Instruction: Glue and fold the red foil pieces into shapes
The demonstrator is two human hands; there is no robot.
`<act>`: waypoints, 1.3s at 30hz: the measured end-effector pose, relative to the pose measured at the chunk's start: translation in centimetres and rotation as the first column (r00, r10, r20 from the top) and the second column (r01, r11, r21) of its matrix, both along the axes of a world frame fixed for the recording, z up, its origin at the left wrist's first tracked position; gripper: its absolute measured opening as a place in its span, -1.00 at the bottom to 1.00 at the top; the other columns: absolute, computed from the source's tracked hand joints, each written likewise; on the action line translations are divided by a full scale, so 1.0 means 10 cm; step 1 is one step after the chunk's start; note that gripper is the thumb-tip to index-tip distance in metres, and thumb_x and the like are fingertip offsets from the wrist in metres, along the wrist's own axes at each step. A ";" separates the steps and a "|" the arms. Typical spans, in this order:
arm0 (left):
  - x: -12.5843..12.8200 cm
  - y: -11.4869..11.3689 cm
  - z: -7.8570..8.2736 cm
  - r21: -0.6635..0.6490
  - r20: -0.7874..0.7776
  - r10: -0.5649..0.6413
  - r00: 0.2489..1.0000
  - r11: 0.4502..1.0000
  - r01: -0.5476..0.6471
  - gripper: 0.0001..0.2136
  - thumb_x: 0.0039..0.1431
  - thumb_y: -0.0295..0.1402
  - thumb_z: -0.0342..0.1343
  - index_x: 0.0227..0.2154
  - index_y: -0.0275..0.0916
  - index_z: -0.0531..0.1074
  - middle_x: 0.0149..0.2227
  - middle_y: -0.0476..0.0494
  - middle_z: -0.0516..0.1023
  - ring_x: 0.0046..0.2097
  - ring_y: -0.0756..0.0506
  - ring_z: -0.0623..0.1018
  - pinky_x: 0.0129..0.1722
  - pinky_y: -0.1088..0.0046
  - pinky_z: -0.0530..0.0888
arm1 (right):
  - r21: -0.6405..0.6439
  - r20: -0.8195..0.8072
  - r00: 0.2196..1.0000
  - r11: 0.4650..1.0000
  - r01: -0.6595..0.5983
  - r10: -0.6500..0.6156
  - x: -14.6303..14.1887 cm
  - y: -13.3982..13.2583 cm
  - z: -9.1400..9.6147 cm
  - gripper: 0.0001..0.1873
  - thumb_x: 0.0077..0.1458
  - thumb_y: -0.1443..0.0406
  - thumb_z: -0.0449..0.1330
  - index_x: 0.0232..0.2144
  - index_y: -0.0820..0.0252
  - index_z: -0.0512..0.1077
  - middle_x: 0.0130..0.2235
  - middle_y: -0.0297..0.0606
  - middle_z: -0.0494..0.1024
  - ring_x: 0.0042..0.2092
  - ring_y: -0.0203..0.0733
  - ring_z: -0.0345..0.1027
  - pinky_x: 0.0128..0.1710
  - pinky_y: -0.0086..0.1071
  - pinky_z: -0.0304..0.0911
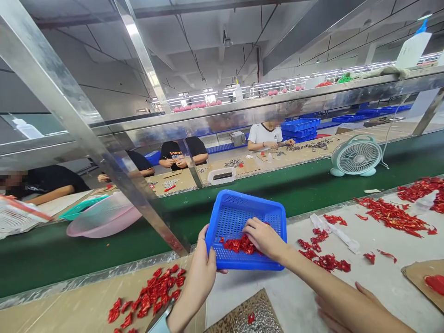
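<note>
My left hand point(203, 273) grips the near left edge of a blue perforated plastic basket point(263, 208), tilting it up off the table. My right hand point(264, 238) rests inside the basket, its fingers down on a heap of small glossy red pieces point(239, 245). More red pieces lie loose on a brown cardboard sheet point(62, 310) to my left and on the white table point(294, 296) to my right. Beneath my right forearm, another person's hand point(338, 307) shows, partly hidden.
A green conveyor belt point(263, 194) runs just beyond my table, with a steel frame post point(104, 138) crossing the view at left. A white fan point(357, 156) stands past the belt. Seated co-workers point(183, 152) sort small items at the far bench, beside blue crates and a pink basin point(104, 217).
</note>
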State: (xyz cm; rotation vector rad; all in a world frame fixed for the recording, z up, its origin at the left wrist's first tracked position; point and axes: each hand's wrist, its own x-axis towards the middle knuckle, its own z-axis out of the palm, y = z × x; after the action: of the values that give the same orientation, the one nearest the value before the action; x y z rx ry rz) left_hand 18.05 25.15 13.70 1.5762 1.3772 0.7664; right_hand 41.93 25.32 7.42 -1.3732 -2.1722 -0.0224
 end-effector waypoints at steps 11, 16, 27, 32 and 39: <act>0.00 0.06 -0.27 -0.042 0.168 0.090 0.982 0.996 -0.084 -0.47 0.51 -0.22 0.28 0.42 -0.16 0.34 0.17 -0.25 0.62 -0.13 -0.08 0.69 -0.22 0.35 0.74 | -0.118 0.222 0.919 0.945 -0.306 0.325 -0.14 0.07 0.05 -0.64 0.48 0.17 0.38 0.21 0.15 0.58 0.22 -0.11 0.65 0.13 0.01 0.63 0.13 0.02 0.61; 0.01 0.09 -0.39 -0.024 0.265 0.130 0.955 0.992 -0.128 -0.54 0.50 -0.17 0.29 0.33 -0.18 0.43 0.14 -0.24 0.63 -0.08 -0.11 0.69 -0.15 0.28 0.75 | -0.102 0.249 0.941 0.972 -0.210 0.229 0.04 0.01 0.03 -0.64 0.48 0.16 0.38 0.21 0.14 0.57 0.22 -0.10 0.65 0.14 0.02 0.63 0.13 0.02 0.61; 0.17 0.08 -0.58 -0.011 0.337 0.111 0.935 0.993 -0.113 -0.59 0.49 -0.14 0.30 0.27 -0.17 0.49 0.22 -0.27 0.60 0.06 -0.18 0.68 0.02 0.15 0.75 | -0.110 0.351 0.884 0.951 -0.290 0.310 -0.21 0.28 0.14 -0.64 0.48 0.15 0.37 0.22 0.13 0.57 0.24 -0.10 0.64 0.13 0.01 0.63 0.12 0.01 0.62; 0.18 0.12 -0.63 -0.017 0.333 0.109 0.937 0.994 -0.110 -0.57 0.48 -0.13 0.31 0.27 -0.20 0.49 0.22 -0.27 0.60 0.09 -0.20 0.67 0.04 0.11 0.74 | -0.165 0.355 0.848 0.919 -0.358 0.394 -0.24 0.41 0.16 -0.64 0.49 0.14 0.37 0.21 0.12 0.58 0.25 -0.09 0.64 0.13 0.00 0.62 0.12 0.00 0.61; 0.16 0.14 -0.68 -0.019 0.317 0.106 0.943 0.994 -0.106 -0.57 0.49 -0.13 0.29 0.28 -0.18 0.48 0.22 -0.27 0.60 0.08 -0.19 0.67 0.05 0.12 0.74 | -0.174 0.260 0.918 0.950 -0.259 0.299 -0.07 0.31 0.20 -0.61 0.48 0.14 0.37 0.24 0.13 0.56 0.26 -0.08 0.63 0.16 0.04 0.62 0.15 0.04 0.60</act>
State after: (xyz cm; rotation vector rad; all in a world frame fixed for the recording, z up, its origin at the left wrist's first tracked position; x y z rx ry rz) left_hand 19.60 26.55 6.94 1.3155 1.2303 1.0348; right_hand 41.18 28.44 9.42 -1.1742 -2.6404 0.0409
